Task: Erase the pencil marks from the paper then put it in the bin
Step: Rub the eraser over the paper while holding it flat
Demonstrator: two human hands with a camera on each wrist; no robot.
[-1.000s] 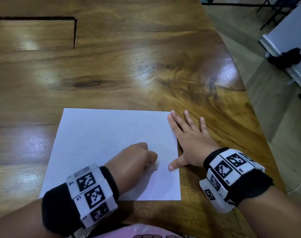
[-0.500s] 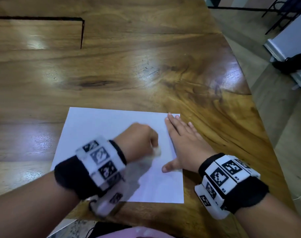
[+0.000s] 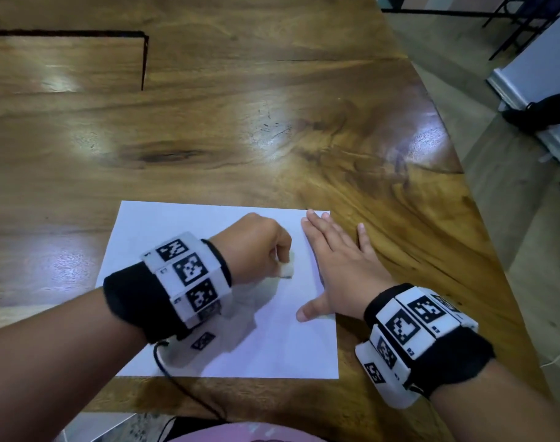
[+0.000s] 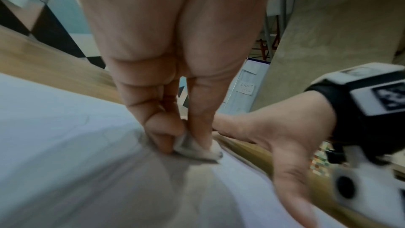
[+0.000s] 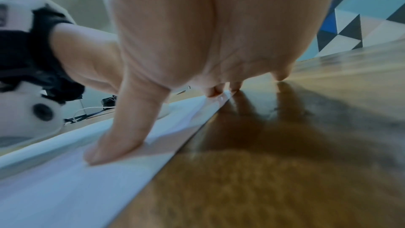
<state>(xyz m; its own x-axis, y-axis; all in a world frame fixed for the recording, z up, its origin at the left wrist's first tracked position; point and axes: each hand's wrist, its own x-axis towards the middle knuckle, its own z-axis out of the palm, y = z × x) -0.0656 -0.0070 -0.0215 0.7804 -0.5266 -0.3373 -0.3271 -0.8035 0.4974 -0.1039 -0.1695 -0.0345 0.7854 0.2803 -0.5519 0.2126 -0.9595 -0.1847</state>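
From the head view, a white sheet of paper (image 3: 208,237) lies flat on the wooden counter (image 3: 240,138), near its front edge; the left hand (image 3: 254,247) sits over the upper middle of the sheet, fingers curled round a small pale eraser (image 3: 286,266) whose end pokes out toward the right; the right hand (image 3: 339,269) lies flat and spread across the sheet's right edge, thumb on the paper, the outer fingers on the bare wood; the two hands are close together but apart; no pencil marks can be made out on the sheet.

From the left wrist view, the left hand (image 4: 175,75) pinches the eraser (image 4: 197,150) between thumb and curled fingers, its lower face against the paper (image 4: 54,119); the right hand (image 4: 274,136) rests just beside it, palm down, fingers straight.

From the right wrist view, the right hand (image 5: 208,32) is opened flat; its thumb (image 5: 122,136) presses the paper (image 5: 65,188) near the edge, while the fingertips (image 5: 280,75) touch the counter (image 5: 263,179) beyond; the left hand (image 5: 87,58) shows at the left, its grip hidden here.
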